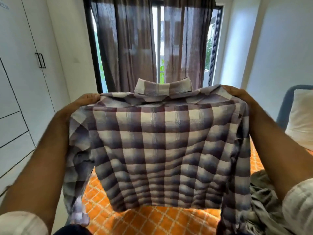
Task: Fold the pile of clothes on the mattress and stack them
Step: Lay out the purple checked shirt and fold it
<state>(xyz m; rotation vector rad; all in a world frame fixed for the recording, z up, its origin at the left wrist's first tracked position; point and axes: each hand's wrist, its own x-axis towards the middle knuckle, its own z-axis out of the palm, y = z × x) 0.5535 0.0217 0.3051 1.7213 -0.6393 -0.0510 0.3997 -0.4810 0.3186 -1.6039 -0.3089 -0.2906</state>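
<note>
**Checked shirt held up by the shoulders, ready to be laid down for folding**

The checked shirt [162,146] hangs in the middle of the frame, back panel toward the camera, collar at the top. Its long axis runs vertically from collar to hem. The hem hangs free above the mattress [152,221], which carries an orange lattice-pattern cover in the lower centre of the frame. Both sleeves hang down along the outer edges of the shirt body.

The left hand [84,102] pinches the shoulder seam at centre left of the frame. The right hand [238,95] pinches the opposite shoulder seam at centre right. The fingers of both hands are curled over the top edge of the cloth, so the fingertips behind it cannot be seen. The two hands stand at nearly equal height, level with the shoulder line, and neither is clearly nearer to the shirt than the other. The fabric is stretched almost flat between them.

Judgement: the next move is likely to lower the shirt onto the mattress, hem first, directly below the hands. The open cover below the hem gives room for this.

A crumpled grey garment [264,200] lies on the mattress at lower right, just beside the hanging right sleeve, and may catch it. A white pillow [301,119] rests at the right edge. A white wardrobe [22,82] fills the left side, and dark curtains [135,44] hang over the window in the upper centre.
</note>
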